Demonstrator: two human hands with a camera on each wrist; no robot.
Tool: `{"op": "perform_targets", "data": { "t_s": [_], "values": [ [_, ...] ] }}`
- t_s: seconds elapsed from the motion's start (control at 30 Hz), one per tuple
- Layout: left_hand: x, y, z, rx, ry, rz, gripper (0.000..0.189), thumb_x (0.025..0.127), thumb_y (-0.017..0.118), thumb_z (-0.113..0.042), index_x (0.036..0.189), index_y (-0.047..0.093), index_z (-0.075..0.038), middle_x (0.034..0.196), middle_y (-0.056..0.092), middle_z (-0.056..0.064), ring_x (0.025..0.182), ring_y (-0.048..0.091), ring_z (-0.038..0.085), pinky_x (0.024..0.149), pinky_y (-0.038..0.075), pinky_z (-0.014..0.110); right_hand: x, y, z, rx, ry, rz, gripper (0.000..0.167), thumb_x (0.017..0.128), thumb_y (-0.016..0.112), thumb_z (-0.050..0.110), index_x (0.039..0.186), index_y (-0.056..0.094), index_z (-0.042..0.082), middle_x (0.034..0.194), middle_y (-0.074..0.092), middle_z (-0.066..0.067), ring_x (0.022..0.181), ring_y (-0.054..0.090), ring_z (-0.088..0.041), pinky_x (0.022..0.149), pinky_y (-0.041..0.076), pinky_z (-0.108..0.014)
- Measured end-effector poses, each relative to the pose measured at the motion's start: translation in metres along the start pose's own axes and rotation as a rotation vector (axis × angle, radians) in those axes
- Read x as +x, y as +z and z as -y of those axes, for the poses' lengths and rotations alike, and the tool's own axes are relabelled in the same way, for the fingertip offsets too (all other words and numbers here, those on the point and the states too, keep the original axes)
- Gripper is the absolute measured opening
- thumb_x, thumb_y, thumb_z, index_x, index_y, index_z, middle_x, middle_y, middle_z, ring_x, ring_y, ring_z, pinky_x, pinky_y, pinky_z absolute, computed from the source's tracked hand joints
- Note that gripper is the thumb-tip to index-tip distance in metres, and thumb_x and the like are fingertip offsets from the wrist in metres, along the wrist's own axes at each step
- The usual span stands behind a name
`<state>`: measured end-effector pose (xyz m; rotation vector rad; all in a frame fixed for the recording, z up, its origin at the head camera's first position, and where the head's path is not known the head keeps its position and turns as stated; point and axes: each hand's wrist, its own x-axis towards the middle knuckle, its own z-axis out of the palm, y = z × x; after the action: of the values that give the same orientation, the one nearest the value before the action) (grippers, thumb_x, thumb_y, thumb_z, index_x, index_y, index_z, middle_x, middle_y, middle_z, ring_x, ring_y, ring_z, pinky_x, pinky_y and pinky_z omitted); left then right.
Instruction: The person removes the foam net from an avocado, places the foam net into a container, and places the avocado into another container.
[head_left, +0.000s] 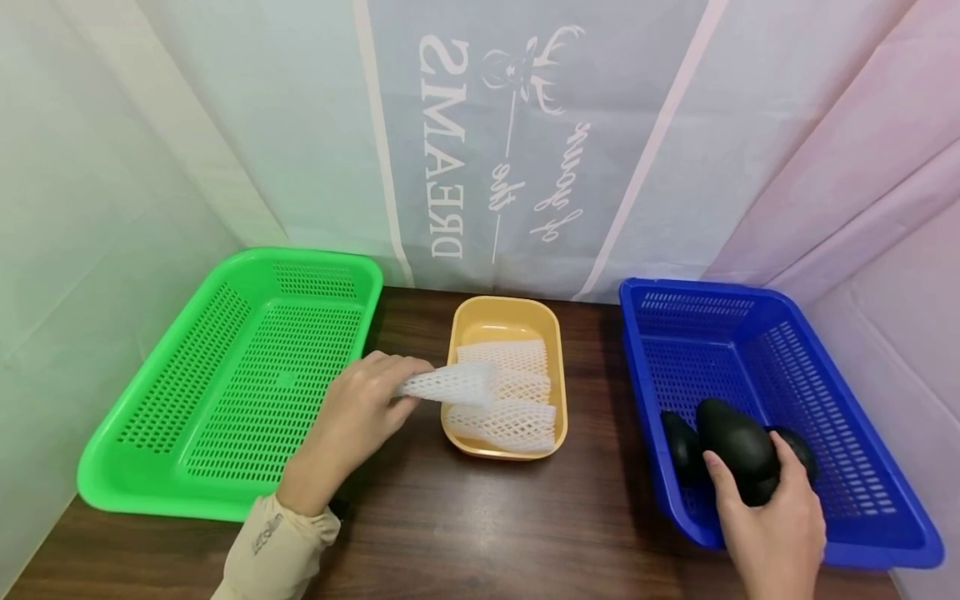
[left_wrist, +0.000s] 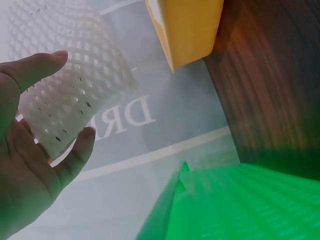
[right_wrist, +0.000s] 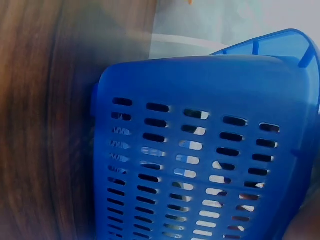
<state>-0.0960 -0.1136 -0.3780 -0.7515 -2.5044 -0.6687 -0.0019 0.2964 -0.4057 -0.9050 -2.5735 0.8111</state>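
Note:
In the head view, my left hand [head_left: 356, 412] pinches one end of a white foam net sleeve [head_left: 453, 383] above a yellow tray [head_left: 508, 310]. The left wrist view shows this foam net sleeve [left_wrist: 67, 75] between thumb and fingers. Several more foam net sleeves [head_left: 502, 423] lie flat in the tray. On the right, my right hand [head_left: 780, 521] grips a dark avocado [head_left: 735, 437] inside the blue basket [head_left: 652, 417]. Other avocados [head_left: 678, 448] lie around and under it, partly hidden. Only the outside of the basket wall [right_wrist: 200, 80] fills the right wrist view.
A green basket [head_left: 300, 358] with perforated walls stands to the left, beside my left forearm. The brown wooden table [head_left: 480, 517] carries all three containers. A printed curtain [head_left: 517, 183] hangs right behind them.

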Motion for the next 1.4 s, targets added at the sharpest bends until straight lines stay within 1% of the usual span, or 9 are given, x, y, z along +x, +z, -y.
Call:
{"op": "perform_targets", "data": {
  "t_s": [0.1,0.33,0.53,0.7,0.8,0.97,1.2,1.3,1.4],
  "values": [
    [0.003,0.003,-0.001,0.007,-0.010,0.000,0.030,0.074,0.083,-0.006,0.101,0.073,-0.016,0.095,0.077,-0.003,0.084,0.067,0.017,0.073,0.053,0.034,0.004,-0.001,0.000,-0.036,0.028,0.032,0.085,0.090,0.067,0.048,0.156,0.029,0.009,0.148,0.043,-0.031,0.124,0.041,-0.059,0.094,0.031,-0.071],
    [0.013,0.011,-0.001,0.030,-0.040,0.009,0.027,0.077,0.081,-0.008,0.101,0.074,-0.016,0.094,0.076,-0.004,0.083,0.065,0.019,0.071,0.053,0.034,0.006,0.001,-0.001,-0.102,0.020,0.039,0.085,0.090,0.066,0.044,0.153,0.030,0.001,0.141,0.046,-0.038,0.121,0.041,-0.061,0.098,0.029,-0.070],
    [0.024,0.021,-0.001,0.047,-0.055,0.034,0.027,0.079,0.080,-0.012,0.105,0.073,-0.017,0.097,0.075,-0.005,0.084,0.065,0.020,0.074,0.053,0.035,0.007,0.002,-0.002,-0.162,0.026,0.047,0.085,0.091,0.065,0.044,0.152,0.030,-0.002,0.135,0.048,-0.041,0.117,0.043,-0.061,0.092,0.031,-0.072],
    [0.033,0.033,-0.001,0.038,-0.056,0.049,0.027,0.080,0.079,-0.011,0.105,0.073,-0.016,0.098,0.076,-0.002,0.085,0.065,0.022,0.073,0.053,0.036,0.007,0.003,-0.001,-0.165,0.038,0.038,0.084,0.090,0.065,0.045,0.150,0.032,-0.004,0.132,0.049,-0.042,0.115,0.044,-0.062,0.090,0.032,-0.073],
    [0.037,0.041,-0.003,0.036,-0.055,0.060,0.029,0.079,0.079,-0.010,0.106,0.073,-0.016,0.100,0.076,-0.001,0.085,0.065,0.022,0.071,0.053,0.037,0.007,0.003,-0.001,-0.161,0.042,0.037,0.084,0.090,0.065,0.046,0.149,0.034,-0.005,0.134,0.046,-0.043,0.118,0.041,-0.062,0.092,0.032,-0.072],
    [0.047,0.052,-0.004,0.045,-0.045,0.085,0.031,0.079,0.079,-0.011,0.108,0.072,-0.016,0.105,0.075,-0.001,0.087,0.065,0.023,0.072,0.054,0.037,0.006,0.005,0.000,-0.154,0.035,0.041,0.082,0.090,0.064,0.042,0.149,0.032,-0.006,0.139,0.039,-0.043,0.122,0.034,-0.063,0.096,0.029,-0.071],
    [0.059,0.064,-0.002,0.042,-0.053,0.095,0.029,0.081,0.078,-0.013,0.110,0.071,-0.015,0.112,0.074,0.001,0.091,0.065,0.026,0.072,0.054,0.039,0.006,0.005,0.000,-0.108,0.002,-0.023,0.079,0.088,0.067,0.034,0.148,0.035,-0.006,0.130,0.048,-0.044,0.114,0.043,-0.064,0.087,0.032,-0.073],
    [0.063,0.069,-0.001,0.042,-0.065,0.119,0.031,0.083,0.079,-0.017,0.113,0.070,-0.016,0.114,0.074,0.002,0.094,0.065,0.027,0.073,0.054,0.041,0.005,0.005,0.000,-0.097,-0.003,-0.042,0.077,0.088,0.067,0.032,0.148,0.035,-0.005,0.130,0.049,-0.042,0.114,0.043,-0.063,0.087,0.032,-0.072],
    [0.066,0.073,-0.001,0.042,-0.085,0.159,0.036,0.085,0.078,-0.022,0.119,0.067,-0.017,0.117,0.072,0.003,0.096,0.064,0.028,0.075,0.054,0.042,0.004,0.006,0.000,-0.100,-0.008,-0.039,0.076,0.089,0.066,0.031,0.148,0.035,-0.005,0.131,0.050,-0.042,0.115,0.043,-0.063,0.088,0.032,-0.072]
  ]
}}
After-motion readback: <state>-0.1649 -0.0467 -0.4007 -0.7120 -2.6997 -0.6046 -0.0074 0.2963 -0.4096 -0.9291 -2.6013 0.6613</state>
